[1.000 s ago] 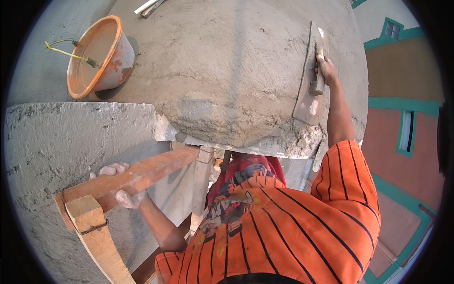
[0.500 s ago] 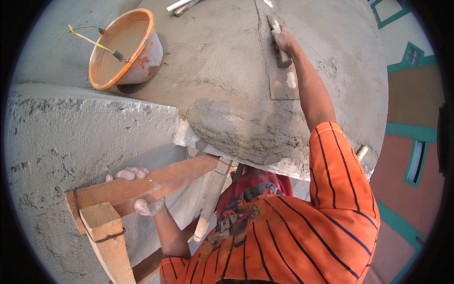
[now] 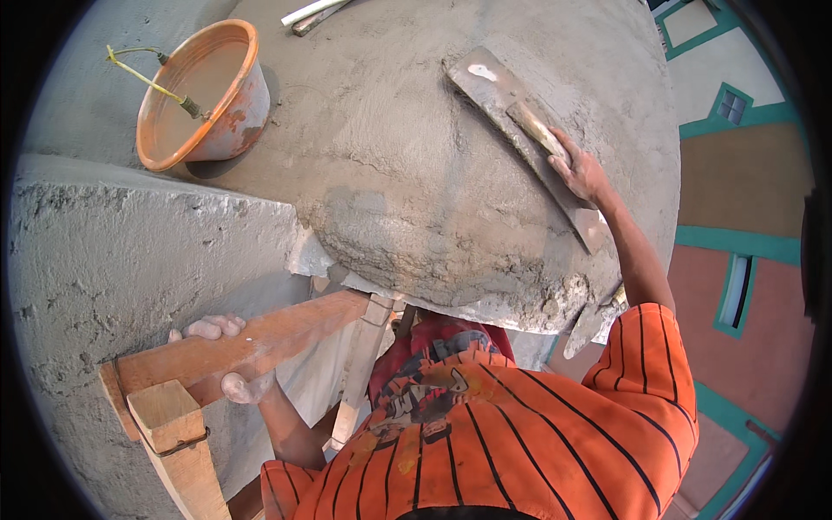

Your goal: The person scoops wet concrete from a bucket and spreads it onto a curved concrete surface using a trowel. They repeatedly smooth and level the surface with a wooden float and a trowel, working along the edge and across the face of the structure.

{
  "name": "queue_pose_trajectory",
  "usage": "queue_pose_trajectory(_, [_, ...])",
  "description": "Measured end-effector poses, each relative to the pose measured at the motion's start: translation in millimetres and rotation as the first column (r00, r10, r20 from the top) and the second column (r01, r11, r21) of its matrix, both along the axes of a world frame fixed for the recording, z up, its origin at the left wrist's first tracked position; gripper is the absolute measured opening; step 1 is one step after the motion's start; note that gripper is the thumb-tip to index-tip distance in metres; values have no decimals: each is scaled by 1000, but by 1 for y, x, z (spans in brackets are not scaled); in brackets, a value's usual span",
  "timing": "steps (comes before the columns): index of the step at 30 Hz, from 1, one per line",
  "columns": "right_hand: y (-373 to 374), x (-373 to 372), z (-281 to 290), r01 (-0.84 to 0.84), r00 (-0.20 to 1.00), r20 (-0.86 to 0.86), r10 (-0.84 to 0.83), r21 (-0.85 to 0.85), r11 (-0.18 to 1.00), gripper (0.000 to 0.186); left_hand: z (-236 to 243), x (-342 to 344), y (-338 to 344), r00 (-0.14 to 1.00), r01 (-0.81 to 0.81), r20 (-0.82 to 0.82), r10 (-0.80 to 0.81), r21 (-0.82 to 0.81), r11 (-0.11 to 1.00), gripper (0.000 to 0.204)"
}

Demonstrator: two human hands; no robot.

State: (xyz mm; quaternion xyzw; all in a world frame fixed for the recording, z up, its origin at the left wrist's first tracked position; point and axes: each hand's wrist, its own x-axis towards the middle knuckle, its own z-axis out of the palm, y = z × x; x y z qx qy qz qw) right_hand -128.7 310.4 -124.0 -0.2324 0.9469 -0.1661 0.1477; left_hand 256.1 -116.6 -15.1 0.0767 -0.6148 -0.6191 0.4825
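Observation:
My right hand [image 3: 582, 173] grips the handle of a long flat steel trowel [image 3: 481, 82], which lies diagonally on the grey mortar surface [image 3: 390, 130], its far end toward the upper left. My left hand [image 3: 238, 381] is wrapped round a reddish wooden beam [image 3: 308, 316], fingers over its far side and thumb on the near side. The beam is wired to an upright timber post [image 3: 169, 412]. A smaller pointed trowel [image 3: 581, 334] rests at the surface's near right edge, partly behind my right arm. A rough, lumpy band of mortar runs along the near edge.
An orange bucket [image 3: 152, 130] of grey liquid, with a yellow handle, stands at upper left beside pale sticks [image 3: 308, 12]. A rough concrete ledge [image 3: 104, 225] fills the left. Beyond the right edge is a building wall [image 3: 737, 182] with teal trim and small windows.
The long trowel was upright at the right, moved leftward and away from me, then swung diagonal, its far end now left and my right hand lower. My left hand stays on the beam.

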Motion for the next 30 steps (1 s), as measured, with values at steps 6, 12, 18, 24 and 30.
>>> queue_pose_trajectory(6, [-106,2,-11,-399,914,139,380,149,905,56,4,-5,1,1000,-27,-9,27,30,999,102])
queue_pose_trajectory(12, [-180,-89,-46,-116,973,-192,125,58,992,51,6,0,-1,998,-44,42,45,-32,999,102])
queue_pose_trajectory(18, [-133,-128,-72,216,957,-193,-218,-35,976,52,15,3,-3,994,29,110,-27,-17,999,92])
queue_pose_trajectory(24, [20,-72,-72,554,828,-86,-554,-21,832,53,12,-7,3,999,-9,44,7,37,999,88])
queue_pose_trajectory(30, [148,-17,-54,813,574,-97,-813,-47,580,58,5,-7,1,1000,14,-21,-12,102,995,86])
